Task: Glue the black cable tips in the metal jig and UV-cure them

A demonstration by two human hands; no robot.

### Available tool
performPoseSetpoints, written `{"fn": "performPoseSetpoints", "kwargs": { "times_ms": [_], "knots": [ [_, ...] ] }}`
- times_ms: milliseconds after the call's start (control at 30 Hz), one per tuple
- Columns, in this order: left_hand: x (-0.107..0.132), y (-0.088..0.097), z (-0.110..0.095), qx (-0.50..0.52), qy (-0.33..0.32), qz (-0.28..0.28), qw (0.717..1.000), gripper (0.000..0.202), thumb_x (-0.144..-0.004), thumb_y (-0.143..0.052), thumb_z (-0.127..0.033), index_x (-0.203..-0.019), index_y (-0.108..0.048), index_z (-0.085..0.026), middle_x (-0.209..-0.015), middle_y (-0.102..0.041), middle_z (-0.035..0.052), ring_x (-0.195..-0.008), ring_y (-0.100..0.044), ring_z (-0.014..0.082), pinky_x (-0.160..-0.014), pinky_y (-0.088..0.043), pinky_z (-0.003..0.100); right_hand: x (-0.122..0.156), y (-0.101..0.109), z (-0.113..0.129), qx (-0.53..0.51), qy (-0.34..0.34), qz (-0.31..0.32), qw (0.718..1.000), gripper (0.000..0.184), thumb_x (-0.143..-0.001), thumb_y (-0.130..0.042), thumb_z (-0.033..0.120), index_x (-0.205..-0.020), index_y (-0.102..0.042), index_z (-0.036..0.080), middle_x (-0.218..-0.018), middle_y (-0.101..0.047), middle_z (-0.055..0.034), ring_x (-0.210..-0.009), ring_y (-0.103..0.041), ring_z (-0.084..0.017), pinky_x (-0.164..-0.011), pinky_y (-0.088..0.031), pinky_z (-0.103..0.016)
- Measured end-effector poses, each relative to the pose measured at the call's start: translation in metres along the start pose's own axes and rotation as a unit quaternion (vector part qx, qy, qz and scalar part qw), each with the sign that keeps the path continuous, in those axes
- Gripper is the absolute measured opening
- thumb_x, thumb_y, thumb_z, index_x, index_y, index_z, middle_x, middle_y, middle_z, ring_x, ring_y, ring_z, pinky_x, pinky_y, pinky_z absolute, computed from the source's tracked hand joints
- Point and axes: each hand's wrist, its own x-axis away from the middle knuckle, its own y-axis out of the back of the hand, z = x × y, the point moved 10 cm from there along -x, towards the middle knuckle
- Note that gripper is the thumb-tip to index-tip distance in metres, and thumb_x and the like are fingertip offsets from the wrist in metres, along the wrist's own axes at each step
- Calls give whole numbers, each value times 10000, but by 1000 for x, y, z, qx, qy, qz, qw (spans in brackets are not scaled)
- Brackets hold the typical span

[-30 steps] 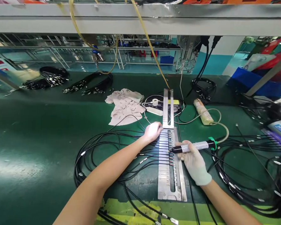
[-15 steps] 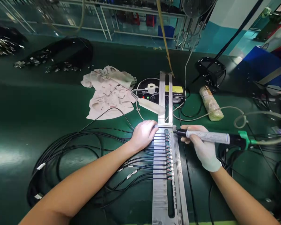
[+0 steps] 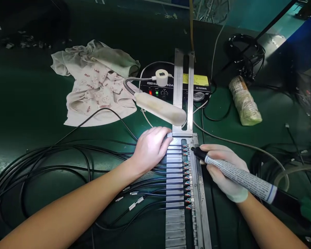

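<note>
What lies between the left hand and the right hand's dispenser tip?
In the head view, the metal fixture with clamped cable ends separates left hand from dispenser.

Place: factory assembly bench.
Surface: green work mat [image 3: 28, 103].
Equipment: metal cable fixture [image 3: 182, 180], bundled black cables [image 3: 54, 162], dispenser control box [image 3: 197, 88], gooseneck lamp [image 3: 159, 110].
Background: blue bin [image 3: 303, 48].

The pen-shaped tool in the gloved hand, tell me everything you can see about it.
The dispensing syringe is a long barrel with a black tip, a white printed label and a black rear with a green fitting at the frame's edge. It lies tilted, tip up-left, gripped by the gloved right hand. Its tip sits at the top cable ends on the metal fixture.
</note>
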Motion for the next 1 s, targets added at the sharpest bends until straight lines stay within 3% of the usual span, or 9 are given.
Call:
{"fn": "performPoseSetpoints", "kwargs": {
  "times_ms": [1000],
  "knots": [
    [-1, 0, 0, -2, -5, -2, 1000, 210, -1003, -487, -322, -1083, -629, -189, -958, -689, 40, -888, -641, 198, -755, -466, 308, -1, 0, -3, 1, -6, 3, 1000, 377, -777, -736, 55, -1111, -682, 221, -1163, -721, -87, -1069, -702, -266, -892, -624, -430]
  ]
}}
